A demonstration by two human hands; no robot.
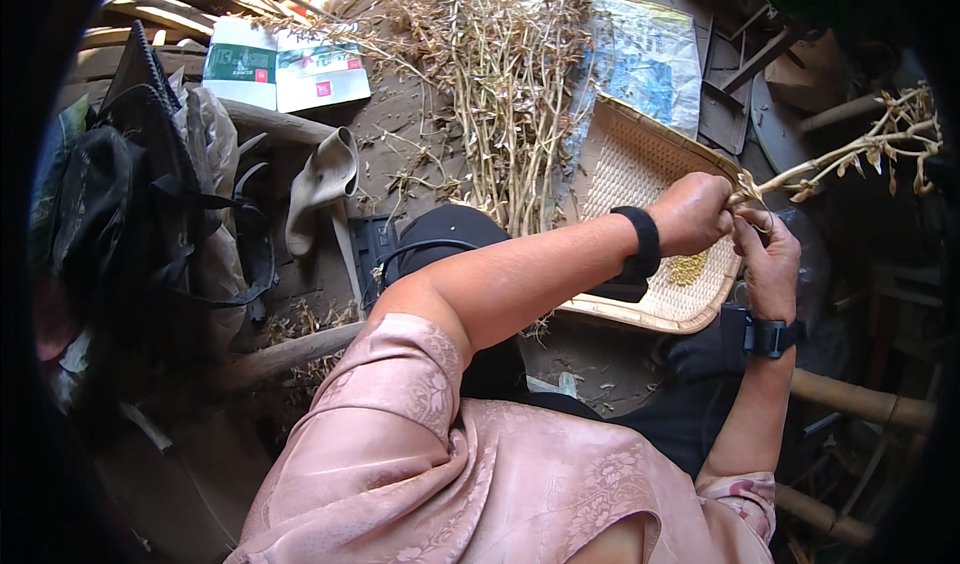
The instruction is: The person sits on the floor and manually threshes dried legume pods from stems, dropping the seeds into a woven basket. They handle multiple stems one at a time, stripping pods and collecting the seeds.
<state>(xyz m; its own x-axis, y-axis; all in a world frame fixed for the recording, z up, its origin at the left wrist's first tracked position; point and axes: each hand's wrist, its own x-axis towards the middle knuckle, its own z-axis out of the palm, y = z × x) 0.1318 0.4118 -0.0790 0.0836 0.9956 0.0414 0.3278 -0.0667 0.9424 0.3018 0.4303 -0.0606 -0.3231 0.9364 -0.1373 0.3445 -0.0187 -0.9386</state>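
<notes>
My left hand (691, 213), with a black band at the wrist, is closed around the thick lower end of a dried bean stalk (814, 163). From there the branching, pod-bearing part points to the upper right. My right hand (771, 264), wearing a dark watch, touches the same end with thumb and fingertips pinched together; whether they pinch a pod or the stem is too small to tell. Beneath both hands lies a woven bamboo winnowing basket (637, 162). A small heap of yellow beans (686, 268) rests in it, partly hidden by my left hand.
A large pile of dried bean stalks (510, 106) lies ahead, beside a plastic woven sack (649, 61). Flattened cardboard (322, 68), a rubber boot (324, 185) and dark bags (97, 196) are on the left. Bamboo poles (862, 400) stand out at lower right.
</notes>
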